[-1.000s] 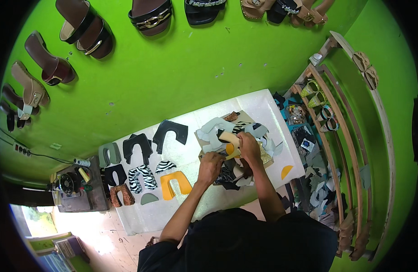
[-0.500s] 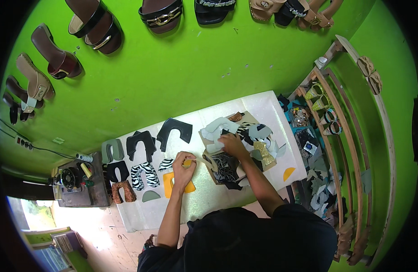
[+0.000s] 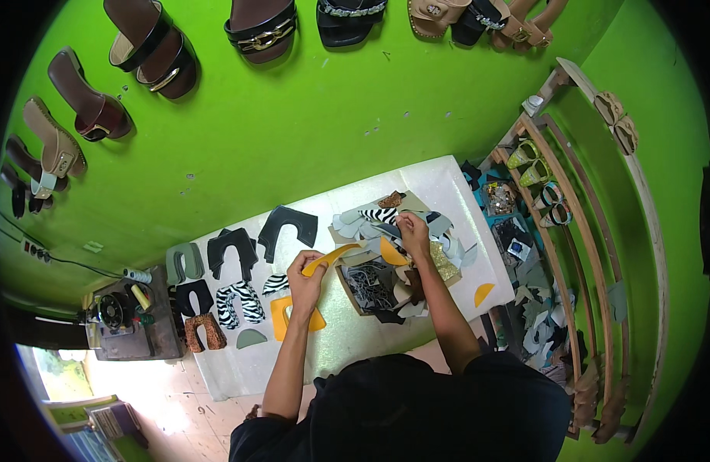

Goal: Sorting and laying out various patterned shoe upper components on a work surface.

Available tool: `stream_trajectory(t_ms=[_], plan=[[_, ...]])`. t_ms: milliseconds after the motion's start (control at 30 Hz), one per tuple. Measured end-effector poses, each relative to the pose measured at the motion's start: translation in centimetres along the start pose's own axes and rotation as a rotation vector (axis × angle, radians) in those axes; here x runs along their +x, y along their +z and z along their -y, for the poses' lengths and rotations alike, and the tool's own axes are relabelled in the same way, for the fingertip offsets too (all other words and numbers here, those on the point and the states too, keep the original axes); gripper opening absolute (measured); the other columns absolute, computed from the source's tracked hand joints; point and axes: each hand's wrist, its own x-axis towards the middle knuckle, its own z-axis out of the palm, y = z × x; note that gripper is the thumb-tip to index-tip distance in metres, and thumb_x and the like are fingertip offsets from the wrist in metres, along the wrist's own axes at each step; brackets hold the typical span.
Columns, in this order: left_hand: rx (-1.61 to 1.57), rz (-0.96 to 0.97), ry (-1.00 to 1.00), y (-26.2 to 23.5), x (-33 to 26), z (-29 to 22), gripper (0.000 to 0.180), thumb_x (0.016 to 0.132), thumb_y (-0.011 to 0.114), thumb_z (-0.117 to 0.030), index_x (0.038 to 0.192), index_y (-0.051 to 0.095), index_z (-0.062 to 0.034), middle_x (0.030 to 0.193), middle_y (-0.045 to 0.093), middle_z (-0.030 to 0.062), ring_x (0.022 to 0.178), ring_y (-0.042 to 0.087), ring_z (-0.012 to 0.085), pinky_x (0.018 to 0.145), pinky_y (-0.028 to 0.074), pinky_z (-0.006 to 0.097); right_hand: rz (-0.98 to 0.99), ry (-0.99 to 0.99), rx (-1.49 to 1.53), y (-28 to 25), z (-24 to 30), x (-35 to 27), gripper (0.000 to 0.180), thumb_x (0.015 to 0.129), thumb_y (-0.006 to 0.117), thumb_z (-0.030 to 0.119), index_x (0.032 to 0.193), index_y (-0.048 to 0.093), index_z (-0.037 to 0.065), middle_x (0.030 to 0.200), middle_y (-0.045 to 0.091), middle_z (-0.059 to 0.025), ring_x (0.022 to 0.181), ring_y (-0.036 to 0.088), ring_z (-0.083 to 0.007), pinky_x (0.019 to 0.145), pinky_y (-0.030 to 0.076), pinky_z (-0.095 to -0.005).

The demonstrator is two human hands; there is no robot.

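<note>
My left hand (image 3: 305, 271) pinches a curved yellow strip of leather-like material (image 3: 332, 258), its tip pointing toward the scrap pile. My right hand (image 3: 415, 233) is over the pile, its fingers closed on the edge of a zebra-print scrap (image 3: 379, 215). Just below those fingers is a yellow half-moon piece (image 3: 391, 252); whether it lies loose cannot be seen. Below my left hand, a yellow cut upper piece (image 3: 315, 320) rests on the table. Grey scraps (image 3: 347, 225) and a gold glitter scrap (image 3: 446, 262) surround my right hand.
Left on the white table (image 3: 401, 175) lie black U-shaped pieces (image 3: 287, 231), grey-green ones (image 3: 184, 262), zebra-print ones (image 3: 240, 303) and leopard-print ones (image 3: 205, 333). A box of dark cord-like scraps (image 3: 370, 286) sits by the pile. A wooden rack (image 3: 551, 177) with sandals stands right.
A yellow strip now extends from my left hand, replacing a pale strip seen there. The zebra-print scrap has shifted left with my right hand, and a yellow half-moon now shows beneath it.
</note>
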Motion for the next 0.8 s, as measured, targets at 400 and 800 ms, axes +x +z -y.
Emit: stream_trajectory(t_ms=[400, 800], plan=[[-0.457, 0.090, -0.131, 1.4, 1.1, -3.9, 0.020, 0.085, 0.063, 0.009, 0.102, 0.058, 0.0000, 0.098, 0.062, 0.0074, 0.087, 0.064, 0.0137, 0.077, 0.051, 0.023, 0.401, 0.032, 0.155, -1.2, 6.1, -3.7, 0.040, 0.101, 0.051, 0.032, 0.125, 0.060, 0.001, 0.122, 0.064, -0.0180, 0.119, 0.058, -0.0232, 0.103, 0.043, -0.0386], [-0.810, 0.332, -0.387, 1.7, -1.2, -3.8, 0.022, 0.090, 0.058, 0.007, 0.107, 0.050, -0.0044, 0.105, 0.066, 0.0155, 0.094, 0.069, 0.0237, 0.084, 0.057, 0.030, 0.616, 0.360, 0.917, 0.3, 7.0, -6.1, 0.052, 0.102, 0.051, 0.033, 0.143, 0.038, 0.004, 0.133, 0.054, -0.0166, 0.118, 0.057, -0.0240, 0.102, 0.044, -0.0398]])
